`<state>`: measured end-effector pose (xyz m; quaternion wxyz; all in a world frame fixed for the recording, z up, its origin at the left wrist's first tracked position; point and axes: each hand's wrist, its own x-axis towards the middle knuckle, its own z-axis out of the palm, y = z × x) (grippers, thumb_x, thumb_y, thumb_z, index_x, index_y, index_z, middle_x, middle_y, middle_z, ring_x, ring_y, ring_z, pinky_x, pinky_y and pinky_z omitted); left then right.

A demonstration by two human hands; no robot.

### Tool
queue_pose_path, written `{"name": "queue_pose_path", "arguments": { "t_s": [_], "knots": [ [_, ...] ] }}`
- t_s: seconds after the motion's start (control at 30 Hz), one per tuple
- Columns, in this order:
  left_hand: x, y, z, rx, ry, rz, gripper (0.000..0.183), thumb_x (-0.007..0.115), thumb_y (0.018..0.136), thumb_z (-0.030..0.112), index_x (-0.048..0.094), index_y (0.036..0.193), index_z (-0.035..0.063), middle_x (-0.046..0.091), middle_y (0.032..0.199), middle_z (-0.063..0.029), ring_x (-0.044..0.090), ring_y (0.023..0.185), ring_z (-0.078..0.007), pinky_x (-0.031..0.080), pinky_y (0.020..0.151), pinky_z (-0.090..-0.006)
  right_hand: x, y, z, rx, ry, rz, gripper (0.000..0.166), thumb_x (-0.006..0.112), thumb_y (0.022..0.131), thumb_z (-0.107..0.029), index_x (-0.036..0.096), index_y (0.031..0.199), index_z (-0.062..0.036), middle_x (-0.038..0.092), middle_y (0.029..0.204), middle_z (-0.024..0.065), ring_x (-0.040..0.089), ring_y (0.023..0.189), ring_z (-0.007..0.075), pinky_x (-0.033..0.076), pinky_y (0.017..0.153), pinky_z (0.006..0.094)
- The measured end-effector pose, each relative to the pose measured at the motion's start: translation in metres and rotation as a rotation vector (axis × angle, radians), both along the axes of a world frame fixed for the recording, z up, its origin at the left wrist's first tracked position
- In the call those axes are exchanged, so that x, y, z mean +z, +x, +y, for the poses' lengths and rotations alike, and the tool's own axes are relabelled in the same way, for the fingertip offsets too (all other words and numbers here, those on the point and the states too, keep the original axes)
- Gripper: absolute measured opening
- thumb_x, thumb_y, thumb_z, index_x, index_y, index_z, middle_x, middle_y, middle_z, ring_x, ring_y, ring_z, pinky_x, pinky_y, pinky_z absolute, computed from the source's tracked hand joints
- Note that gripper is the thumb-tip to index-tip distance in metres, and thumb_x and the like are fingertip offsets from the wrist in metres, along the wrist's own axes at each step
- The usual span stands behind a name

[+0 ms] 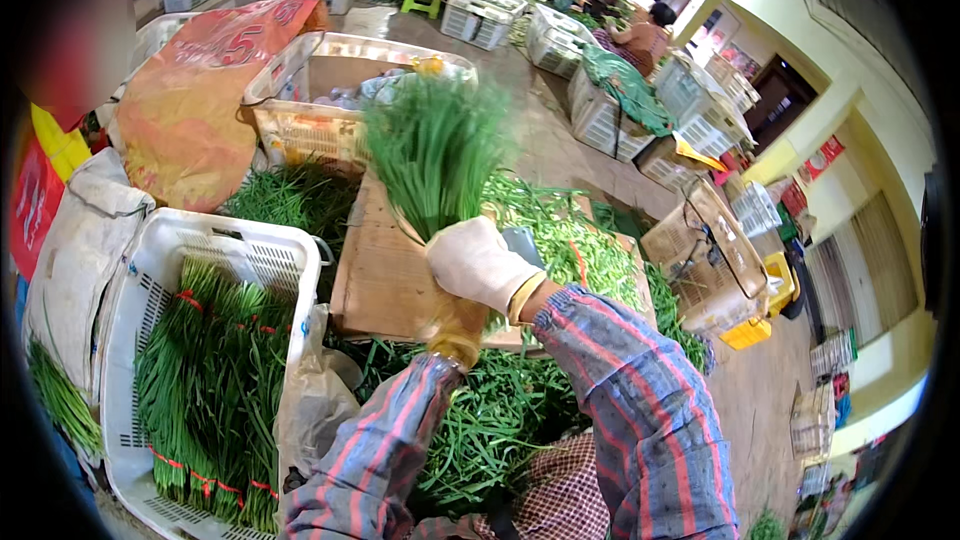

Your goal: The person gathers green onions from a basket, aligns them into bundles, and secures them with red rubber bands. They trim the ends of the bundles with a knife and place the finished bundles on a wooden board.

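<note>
My right hand [480, 262], in a white glove, is closed around a loose bunch of long green chives [439, 157]. The leaves fan out upward, away from me, and blur with motion. Just below it is my left hand [459, 319], smeared by movement and partly covered by the glove, so its fingers cannot be made out. Both hands are over a wooden board [382, 281]. On the board's right side is a spread of pale green trimmings [592, 262], with a dark flat object [523, 244] beside the glove.
To the left, a white plastic crate [307, 255] holds chive bundles [217, 390] tied with red bands. Loose leaves [487, 420] are piled before my lap. Beyond the board is another crate [315, 124], near an orange sack [195, 90]. A person [645, 37] sits among crates farther back.
</note>
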<state>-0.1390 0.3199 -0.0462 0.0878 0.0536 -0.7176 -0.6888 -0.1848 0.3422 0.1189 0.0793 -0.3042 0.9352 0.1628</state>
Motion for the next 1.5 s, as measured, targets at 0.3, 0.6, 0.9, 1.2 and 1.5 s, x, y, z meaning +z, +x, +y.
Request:
{"name": "queue_pose_path", "arguments": {
  "t_s": [0.3, 0.6, 0.9, 1.2, 1.5],
  "knots": [
    [0.090, 0.040, 0.019, -1.246, 0.018, -0.359, 0.089, 0.062, 0.075, 0.057, 0.033, 0.137, 0.0002, 0.052, 0.125, -0.0191, 0.056, 0.106, -0.0261, 0.045, 0.087, -0.0348, 0.040, 0.126, 0.077, -0.097, -1.219, 0.180, 0.014, 0.056, 0.085, -0.011, 0.061, 0.080, 0.0008, 0.059, 0.066, 0.0116, 0.058, 0.058, 0.0227, 0.047, 0.056, 0.0300],
    [0.133, 0.012, -0.050, -1.543, 0.886, -0.330, 0.062, 0.057, 0.086, 0.042, 0.041, 0.134, 0.0051, 0.051, 0.126, -0.0217, 0.056, 0.110, -0.0228, 0.051, 0.083, -0.0349, 0.007, 0.186, 0.085, -0.160, -1.082, -0.950, 0.021, 0.059, 0.086, -0.024, 0.062, 0.084, -0.0035, 0.060, 0.071, 0.0058, 0.052, 0.058, 0.0161, 0.046, 0.057, 0.0293],
    [0.232, 0.011, -0.070, -1.998, 0.446, -0.413, 0.053, 0.047, 0.093, 0.031, 0.042, 0.126, -0.0105, 0.053, 0.120, -0.0274, 0.064, 0.090, -0.0276, 0.054, 0.068, -0.0313, 0.129, 0.090, 0.060, -0.081, -0.510, 0.177, 0.018, 0.054, 0.074, -0.021, 0.065, 0.076, -0.0073, 0.063, 0.073, 0.0145, 0.062, 0.070, 0.0348, 0.049, 0.059, 0.0423],
    [0.103, 0.012, -0.046, -1.535, -0.664, -0.418, 0.047, 0.045, 0.092, 0.034, 0.052, 0.116, -0.0068, 0.063, 0.108, -0.0182, 0.065, 0.080, -0.0190, 0.050, 0.062, -0.0269, 0.048, 0.086, 0.061, -0.076, -1.117, -0.058, 0.014, 0.060, 0.074, -0.020, 0.064, 0.080, -0.0087, 0.057, 0.070, 0.0172, 0.058, 0.062, 0.0325, 0.047, 0.056, 0.0400],
    [-0.023, 0.010, -0.044, -1.687, -0.603, -0.704, 0.038, 0.046, 0.090, 0.029, 0.058, 0.107, -0.0032, 0.066, 0.103, -0.0136, 0.065, 0.072, -0.0173, 0.051, 0.057, -0.0258, -0.067, 0.071, 0.046, -0.427, -0.967, 0.201, 0.012, 0.056, 0.076, -0.020, 0.058, 0.068, -0.0100, 0.059, 0.067, 0.0100, 0.060, 0.064, 0.0302, 0.047, 0.054, 0.0414]
  ]
}}
